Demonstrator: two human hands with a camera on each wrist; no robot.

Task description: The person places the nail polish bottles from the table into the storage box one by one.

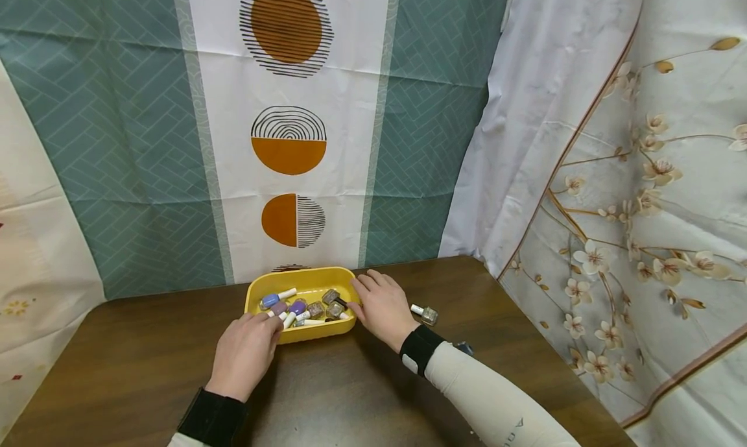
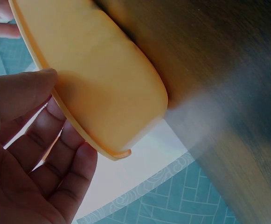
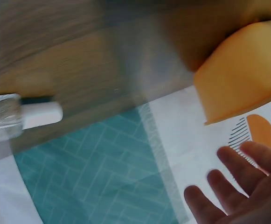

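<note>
A yellow plastic basket stands at the back of the table, holding several small nail polish bottles. Among them are a blue bottle, a purple bottle and a glittery bottle, some with white caps. My left hand pinches the basket's front left rim; in the left wrist view the thumb presses the outer wall and the fingers curl behind the rim. At the basket's right end is my right hand, its thumb near the rim and its fingers loosely extended, seen spread in the right wrist view.
To the right of the basket a glittery nail polish bottle with a white cap lies on the brown table. A dark blue bottle lies nearer, partly behind the right forearm. Patterned curtains hang behind the table and along both sides.
</note>
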